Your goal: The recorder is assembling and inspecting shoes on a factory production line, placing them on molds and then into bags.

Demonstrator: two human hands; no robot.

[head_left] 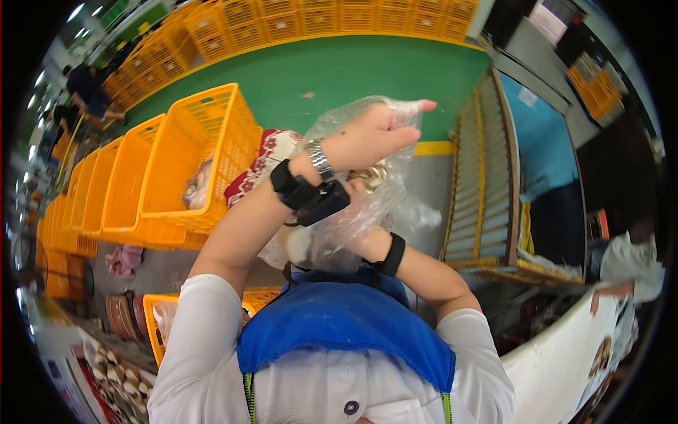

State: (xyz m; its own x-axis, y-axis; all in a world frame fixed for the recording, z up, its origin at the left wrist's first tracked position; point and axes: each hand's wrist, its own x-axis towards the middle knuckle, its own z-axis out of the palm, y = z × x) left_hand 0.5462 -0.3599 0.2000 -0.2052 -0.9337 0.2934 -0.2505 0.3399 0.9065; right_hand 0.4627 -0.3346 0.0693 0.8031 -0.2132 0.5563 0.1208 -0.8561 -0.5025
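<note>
My left hand [371, 136], with a metal watch and a black strapped device on its arm, is raised in front of me. Its fingers are closed at the upper edge of a clear plastic bag [406, 180], thumb standing out. Lower down, my right hand [361, 239] grips the crumpled bag, its fingers partly covered by the film and my left wrist device. A shiny cream-and-gold item [373, 174] shows through the plastic. Something white and rounded [299, 242] sits lower in the bag; its kind is unclear.
A row of yellow crates [235, 152] runs along my left, the nearest holding plastic-wrapped items. Behind my left arm lies red-and-white patterned cloth [261, 161]. A slatted cart [484, 173] stands right. Stacked crates [318, 20] line the far side; another person [88, 88] bends at far left.
</note>
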